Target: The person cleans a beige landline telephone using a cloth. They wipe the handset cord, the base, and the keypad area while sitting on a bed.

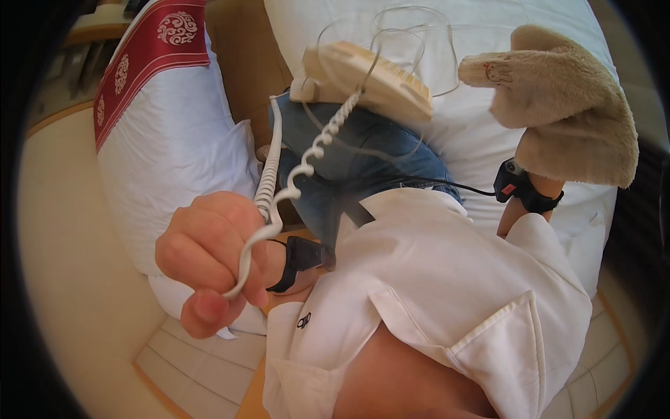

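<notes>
My left hand (213, 258) is closed in a pinch around a white coiled telephone cord (303, 170), held up toward me. One stretch of the cord runs from the hand to a cream telephone (370, 77); another goes up along the left side of my leg. The telephone lies tilted by my jeans-covered leg (370, 140), its underside not visible. A beige fluffy cloth (572, 105) with a small stitched figure drapes over my right hand. Only the wrist and forearm (515, 218) show below it, so those fingers are hidden.
Under the telephone spreads a white bed (481, 21). A thin clear cable (453, 66) loops behind the phone. On the left lies a white pillow (174, 140) with a red patterned cloth band (150, 52). A black cable (447, 183) leads to a device on my right wrist.
</notes>
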`<state>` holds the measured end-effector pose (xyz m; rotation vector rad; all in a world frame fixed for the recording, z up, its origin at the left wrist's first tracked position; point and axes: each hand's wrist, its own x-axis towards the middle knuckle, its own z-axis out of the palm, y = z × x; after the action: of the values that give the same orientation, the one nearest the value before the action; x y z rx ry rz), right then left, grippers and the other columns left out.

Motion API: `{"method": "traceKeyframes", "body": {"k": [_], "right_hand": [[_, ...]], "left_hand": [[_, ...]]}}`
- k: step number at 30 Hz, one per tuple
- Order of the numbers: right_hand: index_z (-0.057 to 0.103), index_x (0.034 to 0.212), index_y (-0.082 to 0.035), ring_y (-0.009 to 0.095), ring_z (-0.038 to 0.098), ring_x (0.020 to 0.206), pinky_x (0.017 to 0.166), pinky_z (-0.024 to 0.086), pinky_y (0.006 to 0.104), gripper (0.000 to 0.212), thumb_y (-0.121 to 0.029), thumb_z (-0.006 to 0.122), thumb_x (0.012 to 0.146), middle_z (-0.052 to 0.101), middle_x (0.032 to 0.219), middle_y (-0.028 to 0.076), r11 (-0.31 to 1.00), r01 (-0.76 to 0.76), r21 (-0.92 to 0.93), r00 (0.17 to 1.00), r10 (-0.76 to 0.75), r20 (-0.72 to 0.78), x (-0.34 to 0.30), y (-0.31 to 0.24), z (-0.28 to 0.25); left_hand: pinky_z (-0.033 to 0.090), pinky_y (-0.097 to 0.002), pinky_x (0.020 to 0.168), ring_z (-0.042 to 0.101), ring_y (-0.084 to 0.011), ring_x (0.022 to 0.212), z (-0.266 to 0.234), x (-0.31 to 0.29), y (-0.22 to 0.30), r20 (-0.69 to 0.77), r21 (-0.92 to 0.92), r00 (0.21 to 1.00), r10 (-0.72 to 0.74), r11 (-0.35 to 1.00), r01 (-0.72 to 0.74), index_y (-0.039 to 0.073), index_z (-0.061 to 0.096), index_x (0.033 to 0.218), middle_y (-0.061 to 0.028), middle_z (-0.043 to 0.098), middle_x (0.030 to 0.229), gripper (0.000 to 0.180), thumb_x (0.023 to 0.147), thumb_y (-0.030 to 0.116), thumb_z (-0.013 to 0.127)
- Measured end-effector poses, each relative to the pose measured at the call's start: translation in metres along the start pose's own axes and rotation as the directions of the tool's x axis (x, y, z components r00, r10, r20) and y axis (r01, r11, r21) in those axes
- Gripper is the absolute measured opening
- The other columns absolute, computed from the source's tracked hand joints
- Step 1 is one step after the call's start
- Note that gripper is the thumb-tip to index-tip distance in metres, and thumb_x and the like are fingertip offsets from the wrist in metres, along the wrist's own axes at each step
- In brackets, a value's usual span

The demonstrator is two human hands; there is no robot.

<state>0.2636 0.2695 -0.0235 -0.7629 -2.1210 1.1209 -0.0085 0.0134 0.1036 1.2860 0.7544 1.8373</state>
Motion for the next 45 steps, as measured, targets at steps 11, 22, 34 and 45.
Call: {"method": "traceKeyframes", "body": {"k": [11,22,34,45], "right_hand": [[0.056,0.113,-0.006,0.024,0.052,0.106,0.090,0.040,0.0355,0.043,-0.022,0.069,0.075,0.056,0.113,0.010,0.945,0.259,0.202,0.898,-0.312,0.309,-0.016,-0.068,0.081],[0.057,0.110,-0.008,0.027,0.052,0.103,0.088,0.040,0.0376,0.037,-0.023,0.064,0.078,0.057,0.111,0.010,0.799,0.289,0.527,0.645,-0.570,0.509,-0.006,-0.111,0.162],[0.057,0.111,-0.001,0.026,0.054,0.101,0.089,0.041,0.0355,0.037,-0.007,0.066,0.076,0.058,0.111,0.013,0.708,-0.154,0.689,0.580,-0.500,0.644,-0.005,-0.059,0.154],[0.055,0.110,0.001,0.018,0.054,0.097,0.083,0.044,0.0305,0.032,-0.010,0.058,0.081,0.058,0.106,0.012,0.788,-0.323,0.525,0.461,-0.353,0.814,0.009,-0.084,0.157]], "left_hand": [[0.026,-0.0213,0.036,0.043,-0.0114,0.041,0.010,-0.028,-0.014,-0.241,-0.042,0.913,-0.330,0.943,0.330,0.002,0.045,0.056,-0.0091,0.047,0.049,0.015,0.069,0.008,0.049],[0.035,-0.0200,0.047,0.048,-0.0083,0.049,0.004,-0.071,-0.019,-0.441,-0.003,0.712,-0.547,0.794,0.608,0.001,0.049,0.060,-0.0041,0.052,0.057,0.016,0.072,0.011,0.054],[0.036,-0.0228,0.044,0.049,-0.0128,0.046,-0.003,-0.076,-0.037,-0.195,0.259,0.942,-0.273,0.912,0.318,0.002,0.052,0.061,-0.0065,0.055,0.057,0.010,0.066,-0.006,0.057],[0.038,-0.0276,0.042,0.051,-0.0212,0.048,-0.011,-0.079,-0.044,-0.057,0.805,0.993,-0.105,0.584,0.108,0.004,0.059,0.072,-0.0070,0.055,0.062,0.014,0.061,-0.001,0.067]]}}
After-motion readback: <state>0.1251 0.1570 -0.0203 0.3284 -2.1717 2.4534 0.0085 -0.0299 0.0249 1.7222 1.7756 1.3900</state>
